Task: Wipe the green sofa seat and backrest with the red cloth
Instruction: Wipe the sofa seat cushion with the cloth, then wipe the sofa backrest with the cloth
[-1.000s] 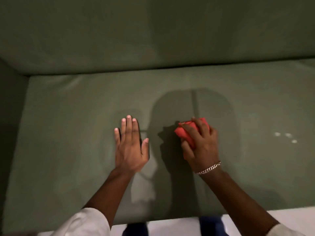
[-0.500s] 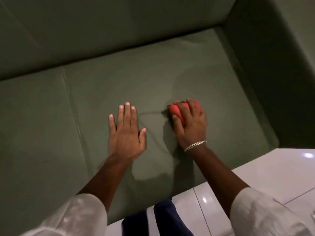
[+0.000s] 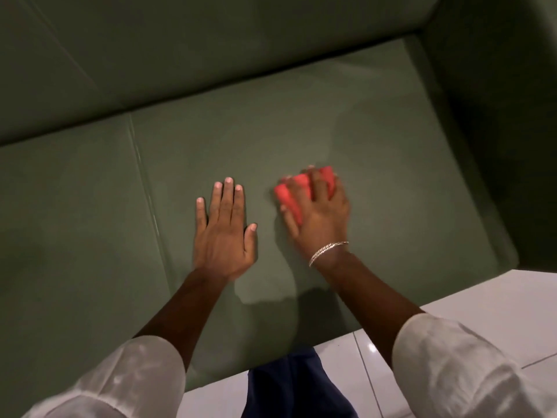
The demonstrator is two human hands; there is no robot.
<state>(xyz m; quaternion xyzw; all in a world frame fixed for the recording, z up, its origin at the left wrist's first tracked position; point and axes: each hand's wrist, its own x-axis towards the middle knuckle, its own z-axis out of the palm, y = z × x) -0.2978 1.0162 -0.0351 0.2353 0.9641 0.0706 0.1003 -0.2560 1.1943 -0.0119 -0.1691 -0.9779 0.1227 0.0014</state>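
Note:
The green sofa seat fills the middle of the view, with the backrest above it. My right hand presses the bunched red cloth onto the right seat cushion, fingers curled over it. Only the cloth's upper and left parts show from under the fingers. My left hand lies flat on the same cushion, fingers spread, a short way left of the cloth and holding nothing. A seam between the two seat cushions runs just left of my left hand.
The sofa's right armrest rises dark along the right side. White glossy floor tiles lie at the lower right, beyond the seat's front edge. My dark trouser leg stands against the sofa front.
The view has swung to the sofa's right end, bringing the armrest and floor into sight. My right hand with the cloth has slid right, away from my left hand, which stays flat.

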